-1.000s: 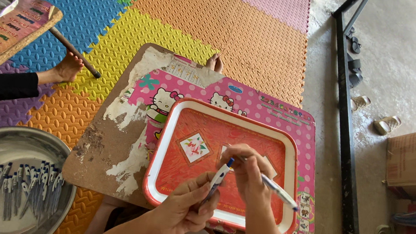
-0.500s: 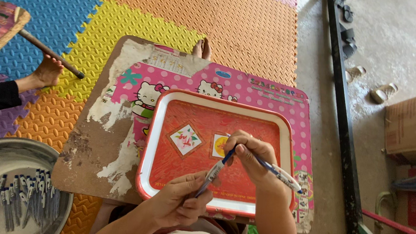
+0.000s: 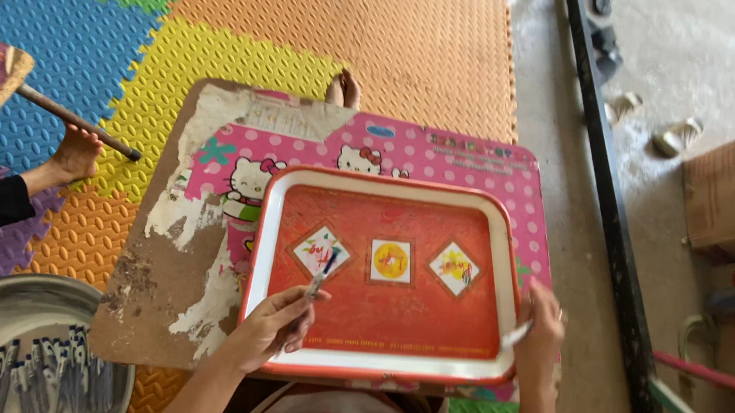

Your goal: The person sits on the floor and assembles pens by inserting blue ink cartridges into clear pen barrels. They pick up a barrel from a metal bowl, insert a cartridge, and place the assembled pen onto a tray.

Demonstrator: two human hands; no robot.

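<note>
1. Moved apart since half a second ago: hands that met over the middle of the tray now sit at opposite sides, baring a row of three diamond pictures on the red base.
2. Foam floor mat in orange, yellow, blue and green squares, under everything.
3. Worn pink lap bench, paper peeling, lying on the mat.
4. Red tray with white rim, resting on the bench.
5. Steel bowl of pen parts at lower left.
6. Left hand at the tray's near left, grip closed on a dark pen piece angled upward over the left diamond.
7. Right hand on the tray's right rim, grip pinching a thin white pen tube.
</note>
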